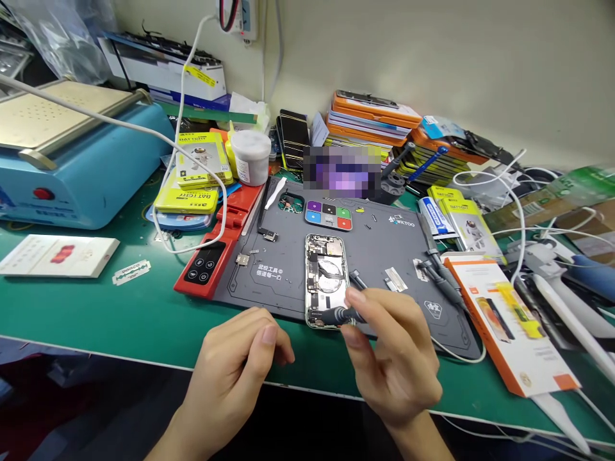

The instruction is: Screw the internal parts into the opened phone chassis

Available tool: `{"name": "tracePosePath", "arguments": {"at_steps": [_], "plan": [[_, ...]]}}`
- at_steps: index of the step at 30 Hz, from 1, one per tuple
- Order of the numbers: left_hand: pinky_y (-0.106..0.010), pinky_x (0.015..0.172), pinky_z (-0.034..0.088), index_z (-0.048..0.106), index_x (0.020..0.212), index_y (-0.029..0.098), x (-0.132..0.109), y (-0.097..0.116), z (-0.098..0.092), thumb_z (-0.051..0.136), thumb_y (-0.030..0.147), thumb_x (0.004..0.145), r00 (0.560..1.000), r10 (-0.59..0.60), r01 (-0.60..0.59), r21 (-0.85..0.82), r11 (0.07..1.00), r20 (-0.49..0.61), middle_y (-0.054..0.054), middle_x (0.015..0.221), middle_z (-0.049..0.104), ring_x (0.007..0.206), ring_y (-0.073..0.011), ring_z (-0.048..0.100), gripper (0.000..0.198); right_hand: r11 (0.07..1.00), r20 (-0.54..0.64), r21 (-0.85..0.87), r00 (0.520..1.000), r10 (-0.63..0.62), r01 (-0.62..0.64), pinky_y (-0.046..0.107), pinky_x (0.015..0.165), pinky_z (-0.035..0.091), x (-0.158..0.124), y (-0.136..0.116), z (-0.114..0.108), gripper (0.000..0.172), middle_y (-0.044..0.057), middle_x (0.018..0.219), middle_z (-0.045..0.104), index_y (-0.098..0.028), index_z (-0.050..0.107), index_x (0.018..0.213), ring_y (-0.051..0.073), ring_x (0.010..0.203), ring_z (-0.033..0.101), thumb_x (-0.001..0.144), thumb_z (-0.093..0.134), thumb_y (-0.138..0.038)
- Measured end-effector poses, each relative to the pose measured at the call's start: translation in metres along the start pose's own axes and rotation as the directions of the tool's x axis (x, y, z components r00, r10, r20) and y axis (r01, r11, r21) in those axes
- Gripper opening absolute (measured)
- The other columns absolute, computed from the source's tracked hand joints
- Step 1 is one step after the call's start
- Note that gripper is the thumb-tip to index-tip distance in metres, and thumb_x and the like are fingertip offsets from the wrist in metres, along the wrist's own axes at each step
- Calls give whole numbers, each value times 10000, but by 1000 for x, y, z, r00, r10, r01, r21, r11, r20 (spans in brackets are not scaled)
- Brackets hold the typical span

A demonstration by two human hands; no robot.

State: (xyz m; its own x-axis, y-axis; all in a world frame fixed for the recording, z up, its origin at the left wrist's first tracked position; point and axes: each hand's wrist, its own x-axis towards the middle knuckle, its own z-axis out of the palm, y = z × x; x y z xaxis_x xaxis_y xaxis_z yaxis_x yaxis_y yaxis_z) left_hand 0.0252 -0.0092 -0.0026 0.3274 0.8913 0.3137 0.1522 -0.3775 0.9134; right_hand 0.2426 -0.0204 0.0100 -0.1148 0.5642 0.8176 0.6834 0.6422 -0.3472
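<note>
An opened smartphone [331, 256], its inner parts bare, lies on a grey repair mat [288, 256] close to the mat's front edge. My right hand [396, 355] pinches a dark grey screwdriver [334, 315] between thumb and index finger. The screwdriver is nearly level and crosses over the phone's lower end; whether it touches the phone I cannot tell. Left of the phone, my left hand [235, 371] is loosely curled at the table's front edge, with no object visible in it. A small part [243, 259] and a connector piece [269, 235] lie on the mat.
A red device with buttons [202, 266] borders the mat's left side. Several grey screwdrivers [439, 272] lie at its right, beside an orange-white box [512, 326]. A blue heating machine [81, 166], a razor blade [131, 272] and a looping white cable [180, 121] are at left.
</note>
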Motion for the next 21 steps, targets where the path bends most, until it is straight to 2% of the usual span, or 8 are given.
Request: {"name": "tracePosePath", "arguments": {"at_steps": [5,8,13,16,19,21], "plan": [[-227,723,498,713,893,234,0,1,4,436,159,1149,1000,10,-9,61,998,-10,27,825,722,758,-102,675,384,999,27,47,1000,8,-9,396,860,628,1,0,-2,628,87,1176,746,-202,640,1560,221,1039,707,978,641,33],[-233,748,515,737,960,235,2,1,6,465,141,1131,998,62,-63,112,992,13,14,872,749,810,-118,694,335,998,53,52,998,25,-28,418,904,621,1,0,-2,604,97,1246,736,-213,638,1561,229,1106,704,1004,608,17],[-230,764,516,735,970,241,3,0,6,478,135,1124,996,78,-83,156,984,41,19,884,750,831,-122,693,319,994,46,86,997,61,-64,397,894,631,4,-2,-1,621,69,1188,754,-229,659,1525,203,1067,706,980,589,61],[-218,769,511,729,955,249,2,-1,6,488,137,1119,995,91,-97,167,981,45,32,871,739,821,-113,692,313,993,50,106,997,51,-56,379,888,636,8,-5,1,571,47,1130,772,-219,686,1465,181,1011,719,978,587,63],[-216,771,509,735,952,258,-2,-1,7,487,163,1126,997,63,-70,154,986,46,35,878,734,821,-113,694,317,992,37,108,998,59,-62,374,903,640,10,-6,1,508,60,1143,772,-196,715,1400,181,1026,731,971,615,57],[-228,772,507,744,943,258,-4,-1,10,479,193,1136,999,28,-32,144,989,26,27,879,732,823,-124,693,335,990,42,125,997,61,-66,381,916,650,10,-6,1,539,69,1181,775,-202,699,1425,190,1061,738,973,576,64]]}}
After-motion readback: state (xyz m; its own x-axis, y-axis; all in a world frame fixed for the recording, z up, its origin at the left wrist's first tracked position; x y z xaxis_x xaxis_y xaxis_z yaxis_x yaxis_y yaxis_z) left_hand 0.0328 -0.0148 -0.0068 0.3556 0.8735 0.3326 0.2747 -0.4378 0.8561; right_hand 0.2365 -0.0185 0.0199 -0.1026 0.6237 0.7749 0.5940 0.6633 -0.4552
